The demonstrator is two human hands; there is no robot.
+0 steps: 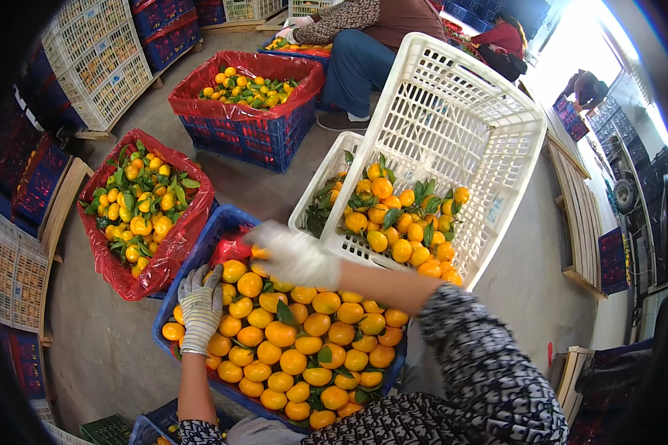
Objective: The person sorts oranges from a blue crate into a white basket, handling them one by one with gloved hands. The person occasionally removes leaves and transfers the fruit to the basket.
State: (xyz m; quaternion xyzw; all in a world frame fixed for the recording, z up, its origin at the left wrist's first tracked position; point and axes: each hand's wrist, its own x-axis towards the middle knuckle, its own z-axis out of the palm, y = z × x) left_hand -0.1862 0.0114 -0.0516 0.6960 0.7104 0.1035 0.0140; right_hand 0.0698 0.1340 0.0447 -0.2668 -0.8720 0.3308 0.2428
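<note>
A blue plastic crate (pixel 164 311) before me holds rows of mandarins (pixel 294 361) with some green leaves. My left hand (pixel 200 311), in a grey-striped knit glove, rests on the fruit along the crate's left side, fingers slightly apart. My right hand (pixel 297 256), in a white glove and blurred by motion, is over the far corner with a mandarin (pixel 260 253) at its fingers. Beneath its fingertips shows red plastic liner (pixel 231 248). Beyond my right forearm, a tilted white slatted crate (pixel 512 167) has leafy mandarins (pixel 403 222) gathered at its lower end.
Another white crate (pixel 306 208) sits under the tilted one. Two red-lined crates of smaller fruit stand left (pixel 192 245) and ahead (pixel 245 130). A seated person (pixel 361 50) works beyond them. Stacked crates (pixel 97 61) line the left; wooden pallets (pixel 578 217) lie right.
</note>
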